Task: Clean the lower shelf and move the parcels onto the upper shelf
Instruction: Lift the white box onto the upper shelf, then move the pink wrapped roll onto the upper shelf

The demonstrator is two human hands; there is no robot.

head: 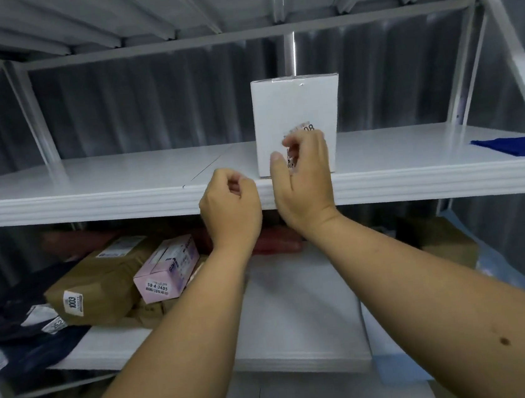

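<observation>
A white box parcel [293, 107] stands upright on the upper shelf [91, 198], near its front edge. My right hand [305, 181] hovers just in front of the box with loosely curled fingers, holding nothing. My left hand [229, 209] is beside it at the shelf's front edge, fingers curled, also empty. On the lower shelf [295, 326] lie a brown paper parcel [100, 282], a pink box [168, 271], dark bags [23, 324] at the left and a reddish parcel [275, 240] behind my wrists.
A blue cloth [520, 145] lies on the upper shelf at the far right. A brown carton [445, 237] sits at the right of the lower shelf. White diagonal braces [32, 113] stand at both ends. Another shelf runs overhead.
</observation>
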